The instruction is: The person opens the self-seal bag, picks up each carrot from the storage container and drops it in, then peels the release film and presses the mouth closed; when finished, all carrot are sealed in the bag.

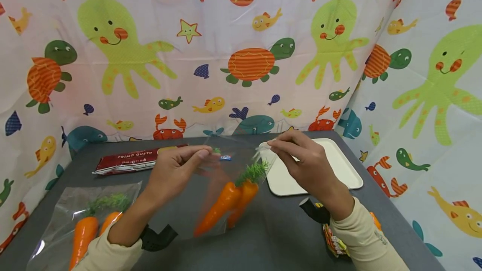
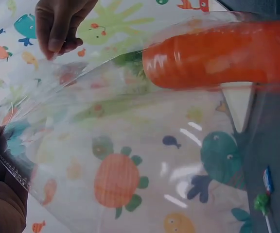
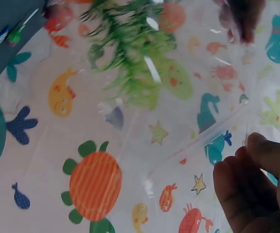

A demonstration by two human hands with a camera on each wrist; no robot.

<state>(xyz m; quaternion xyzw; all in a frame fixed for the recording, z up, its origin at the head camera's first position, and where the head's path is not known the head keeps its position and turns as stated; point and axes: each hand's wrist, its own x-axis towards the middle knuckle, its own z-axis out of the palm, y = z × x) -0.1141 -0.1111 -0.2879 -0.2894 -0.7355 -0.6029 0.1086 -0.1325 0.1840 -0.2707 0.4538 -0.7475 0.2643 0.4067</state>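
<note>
Zip-bag [image 1: 241, 166] w/ two toy carrots [image 1: 229, 204] hung between left hand [image 1: 177, 170] & right hand [image 1: 305, 162], both pinching top corners; film judged thin, slippery, bottom-heavy; best gripped at seal strip.

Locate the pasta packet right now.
In the head view the pasta packet lies flat at the back left of the grey table, just beyond the left hand and behind the bag of carrots at front left.

A dark grey table [image 1: 263, 241] bears a spaghetti packet [image 1: 132, 163], a white tray [image 1: 346, 175] and a bagged pair of carrots [image 1: 83, 225].
</note>
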